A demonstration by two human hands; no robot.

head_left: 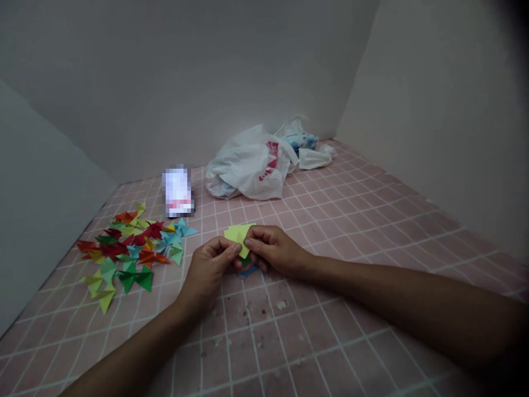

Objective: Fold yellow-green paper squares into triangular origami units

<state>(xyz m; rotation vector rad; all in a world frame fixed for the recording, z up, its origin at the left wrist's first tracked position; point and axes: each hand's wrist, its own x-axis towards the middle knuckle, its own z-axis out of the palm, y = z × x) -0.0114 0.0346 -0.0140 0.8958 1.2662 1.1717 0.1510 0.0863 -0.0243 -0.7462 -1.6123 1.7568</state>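
My left hand [209, 270] and my right hand [270, 248] pinch a folded piece of yellow-green origami paper [237, 237] between their fingertips, just above the floor. Part of the paper is hidden by my fingers. Under my hands lies a small blue and green paper piece [249, 270], partly covered. To the left of my left hand spreads a loose pile of folded origami units [128, 251] in red, orange, green, yellow and light blue.
The surface is pink tile [289, 325] with white grout, walled in by white walls [430, 110]. A white plastic bag [248, 165] and a tissue packet [303, 142] lie at the back. A pixelated white object [178, 190] stands behind the pile.
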